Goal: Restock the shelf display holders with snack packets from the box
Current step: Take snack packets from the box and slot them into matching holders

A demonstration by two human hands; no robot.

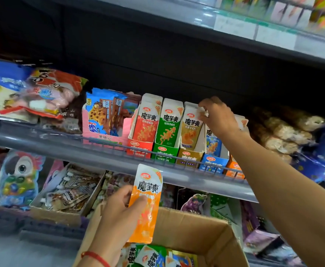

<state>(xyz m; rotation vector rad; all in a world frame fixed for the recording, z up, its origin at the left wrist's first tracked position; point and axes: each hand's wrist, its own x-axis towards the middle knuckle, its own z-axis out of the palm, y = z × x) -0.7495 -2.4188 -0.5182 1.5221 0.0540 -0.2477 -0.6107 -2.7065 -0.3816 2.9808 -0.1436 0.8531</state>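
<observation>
My left hand (119,214) is shut on an orange snack packet (148,199), held upright above the open cardboard box (205,234). More packets (152,255), green, blue and orange, lie inside the box. On the shelf stands a row of display holders: red (139,147), green (164,151), yellow (189,157), blue (213,162) and orange (234,167). My right hand (218,117) reaches over the blue holder, and its fingertips pinch the white top edge of a packet standing there. My arm hides most of the orange holder.
A grey wire rail (61,143) runs along the shelf front. A pink cookie box (107,120) and bagged snacks (23,93) sit to the left, bread bags (284,132) to the right. Another shelf (254,29) hangs close overhead. A tray of packets (67,193) sits below.
</observation>
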